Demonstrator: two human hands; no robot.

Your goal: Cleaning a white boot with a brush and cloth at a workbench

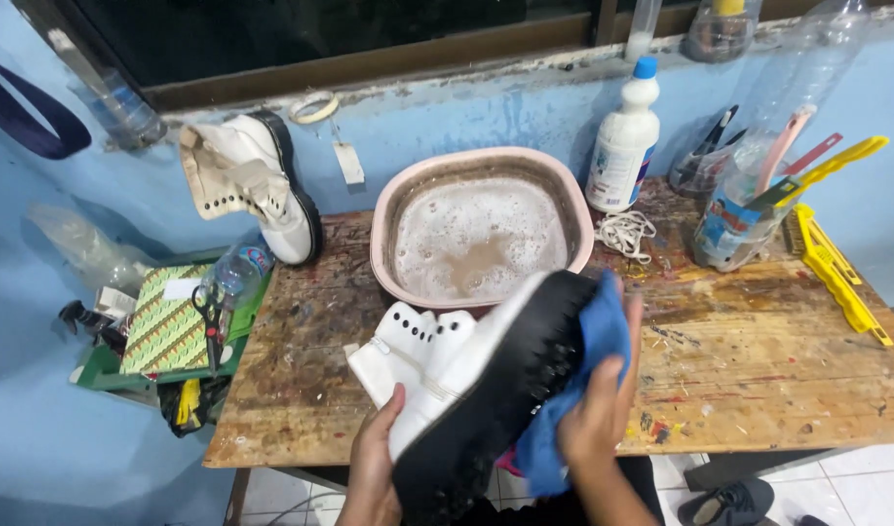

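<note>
Head view: the left hand [374, 468] is gripping the white boot [466, 380] over the table [759, 370] edge, sole up, while the right hand [598, 414] is pressing a blue cloth [593, 341] on it. Wet fingers could be slipping; the boot might drop floorward.

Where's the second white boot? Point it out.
In the head view, the second boot stands at the table's far left corner against the blue wall, left of the pink basin of soapy water and above the scissors.
</note>
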